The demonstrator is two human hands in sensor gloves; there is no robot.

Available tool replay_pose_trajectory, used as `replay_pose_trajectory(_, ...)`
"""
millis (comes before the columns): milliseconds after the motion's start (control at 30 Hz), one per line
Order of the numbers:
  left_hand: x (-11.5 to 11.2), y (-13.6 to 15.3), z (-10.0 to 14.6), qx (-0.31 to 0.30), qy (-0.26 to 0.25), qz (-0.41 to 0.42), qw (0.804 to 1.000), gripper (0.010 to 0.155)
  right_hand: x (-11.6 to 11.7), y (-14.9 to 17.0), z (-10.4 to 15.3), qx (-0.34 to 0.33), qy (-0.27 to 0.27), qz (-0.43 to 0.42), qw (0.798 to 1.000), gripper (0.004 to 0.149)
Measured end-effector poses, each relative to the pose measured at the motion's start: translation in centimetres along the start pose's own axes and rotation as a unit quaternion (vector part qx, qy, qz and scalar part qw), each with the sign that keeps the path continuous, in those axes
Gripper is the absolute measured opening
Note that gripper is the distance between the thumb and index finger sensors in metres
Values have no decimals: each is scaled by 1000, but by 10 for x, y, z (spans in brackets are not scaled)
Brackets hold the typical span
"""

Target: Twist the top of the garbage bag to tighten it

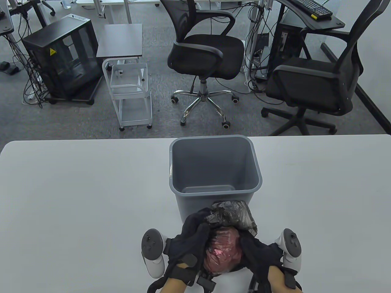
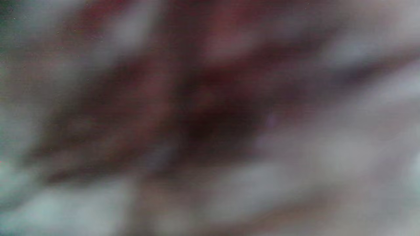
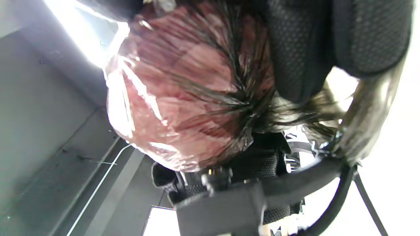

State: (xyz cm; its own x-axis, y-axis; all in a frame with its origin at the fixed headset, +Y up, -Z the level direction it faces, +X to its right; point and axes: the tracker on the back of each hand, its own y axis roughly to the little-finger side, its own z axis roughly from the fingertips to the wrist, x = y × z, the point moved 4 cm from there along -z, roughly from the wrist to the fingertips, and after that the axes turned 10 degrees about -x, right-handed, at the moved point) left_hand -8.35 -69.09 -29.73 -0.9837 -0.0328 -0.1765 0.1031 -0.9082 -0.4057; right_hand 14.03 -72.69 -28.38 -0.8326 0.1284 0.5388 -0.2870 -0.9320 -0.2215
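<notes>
Gloved fingers (image 1: pixel 195 235) of the left hand (image 1: pixel 183 244) and right hand (image 1: pixel 259 248) are wrapped around a thin black plastic garbage bag (image 1: pixel 223 250) with reddish contents, held at the white table's (image 1: pixel 76 198) near edge. Behind it, touching its crumpled top, stands a grey plastic bin (image 1: pixel 213 171).

Grey bin (image 1: pixel 213 164) on white table (image 1: pixel 76 198); office chairs (image 1: pixel 207 48), cart (image 1: pixel 131 91) behind.
</notes>
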Motion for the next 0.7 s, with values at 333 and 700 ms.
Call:
replay_pose_trajectory(333, 0, 2, 0, 5, 6, 14, 1000, 48, 6, -18, -4, -53, -26, 102, 993, 99)
replay_pose_trajectory(700, 6, -2, 0, -2, -12, -10, 1000, 47, 5, -4, -2, -18, -23, 21, 999, 94)
